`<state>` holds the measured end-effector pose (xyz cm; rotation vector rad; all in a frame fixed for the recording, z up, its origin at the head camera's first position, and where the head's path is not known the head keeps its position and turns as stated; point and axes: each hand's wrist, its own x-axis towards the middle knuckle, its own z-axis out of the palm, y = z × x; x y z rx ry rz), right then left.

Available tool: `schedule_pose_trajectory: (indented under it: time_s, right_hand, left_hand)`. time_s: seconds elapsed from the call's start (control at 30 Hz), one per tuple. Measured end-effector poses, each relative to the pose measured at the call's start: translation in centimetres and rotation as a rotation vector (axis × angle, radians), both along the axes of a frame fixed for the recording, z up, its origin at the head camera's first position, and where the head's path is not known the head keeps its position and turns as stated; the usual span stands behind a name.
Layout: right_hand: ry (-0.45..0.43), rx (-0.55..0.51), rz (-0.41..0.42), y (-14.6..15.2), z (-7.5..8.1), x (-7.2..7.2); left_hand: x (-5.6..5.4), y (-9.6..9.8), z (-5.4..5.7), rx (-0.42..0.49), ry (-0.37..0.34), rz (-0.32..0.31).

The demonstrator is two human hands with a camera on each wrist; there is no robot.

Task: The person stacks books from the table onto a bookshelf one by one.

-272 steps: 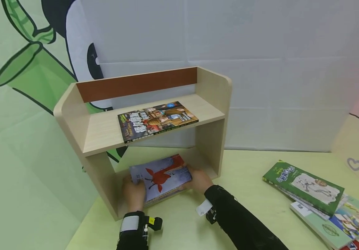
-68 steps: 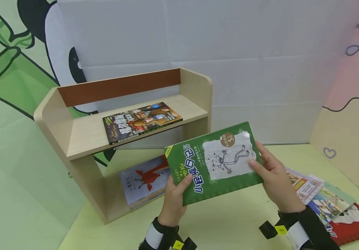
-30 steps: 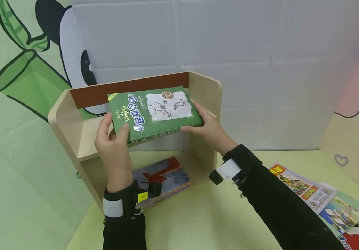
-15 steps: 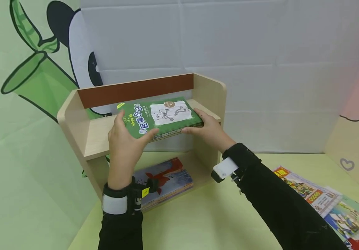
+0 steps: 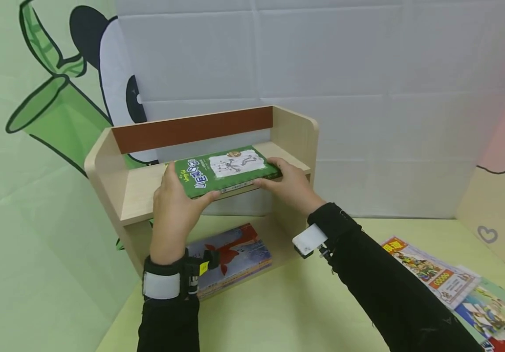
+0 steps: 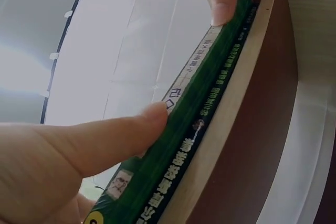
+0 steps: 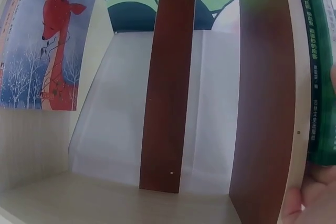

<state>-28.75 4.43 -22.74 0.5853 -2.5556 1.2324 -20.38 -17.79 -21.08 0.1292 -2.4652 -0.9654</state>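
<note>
Room above green book [image 5: 236, 166], end panels [image 5: 295, 134] flanking

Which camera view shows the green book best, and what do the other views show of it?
The head view, where the green book shows most of its cover, the left hand overlapping one end. The left wrist view shows mainly its spine; the right wrist view, only a strip at the frame's edge.

The green book [image 5: 230, 168] lies cover up, closed, its spine facing the person and its title end to the left. A white ragged-edged panel with a line-drawn figure and a round brown badge fills much of the cover, beside white-and-blue and yellow lettering. It sits on a dark-spined book [image 6: 198, 124] at the upper shelf's [image 5: 140, 188] front edge, fingers gripping both ends.
</note>
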Motion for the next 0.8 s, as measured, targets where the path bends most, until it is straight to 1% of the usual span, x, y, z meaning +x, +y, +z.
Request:
schedule_pose_trajectory:
  time_s: [0.07, 0.13, 0.2, 0.3, 0.4, 0.5, 0.57, 0.63, 0.7, 0.8]
  right_hand:
    - [0.012, 0.008, 0.003, 0.0, 0.1, 0.0]
    - [0.023, 0.008, -0.002, 0.0, 0.0, -0.1]
    - [0.043, 0.005, -0.016, 0.0, 0.0, -0.2]
    - [0.095, 0.008, -0.05, -0.2, -0.3, -0.3]
    - [0.15, 0.019, -0.085, -0.4, -0.5, -0.4]
    - [0.176, 0.023, -0.105, -0.5, -0.6, -0.4]
    - [0.182, 0.025, -0.114, -0.5, -0.6, -0.3]
    - [0.183, 0.029, -0.12, -0.5, -0.5, -0.3]
    - [0.184, 0.034, -0.126, -0.5, -0.5, -0.2]
    - [0.19, 0.044, -0.131, -0.5, -0.4, -0.2]
  left_hand:
    - [-0.1, 0.0, -0.2, -0.008, 0.013, 0.013]
    - [-0.2, 0.1, -0.4, -0.009, 0.044, 0.026]
    - [-0.3, 0.2, -0.7, -0.01, 0.09, 0.04]
    - [-0.4, 0.5, -1.0, -0.02, 0.151, 0.066]
    - [-0.6, 0.6, -1.3, -0.041, 0.182, 0.095]
    - [-0.7, 0.6, -1.5, -0.059, 0.206, 0.115]
    - [-0.8, 0.6, -1.8, -0.079, 0.242, 0.116]
    - [-0.9, 0.6, -2.1, -0.108, 0.293, 0.114]
    - [-0.9, 0.7, -2.4, -0.136, 0.344, 0.109]
    - [-0.9, 0.7, -2.7, -0.171, 0.402, 0.098]
